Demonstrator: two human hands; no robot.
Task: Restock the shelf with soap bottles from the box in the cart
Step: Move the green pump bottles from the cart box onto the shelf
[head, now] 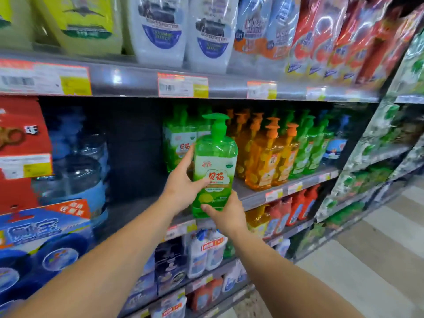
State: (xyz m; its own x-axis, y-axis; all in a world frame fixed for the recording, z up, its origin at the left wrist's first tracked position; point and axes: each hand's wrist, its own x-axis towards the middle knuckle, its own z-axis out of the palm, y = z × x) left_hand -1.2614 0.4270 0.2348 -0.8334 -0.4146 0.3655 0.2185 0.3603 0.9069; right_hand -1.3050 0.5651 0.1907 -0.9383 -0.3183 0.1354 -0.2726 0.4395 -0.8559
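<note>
From the head view, both hands hold one green soap bottle (214, 166) upright at the front edge of the shelf (257, 191). The left hand (183, 184) grips its side, the right hand (226, 214) cups its base. Green liquid fills it. Behind stand green bottles (177, 143); just right, orange bottles (266, 157).

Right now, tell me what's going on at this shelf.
A person is holding a green soap bottle upright with both hands in front of the middle shelf. The left hand grips its side and the right hand holds its base. More green bottles stand behind it, and orange bottles stand to its right. The held bottle is not yet set down.
</note>
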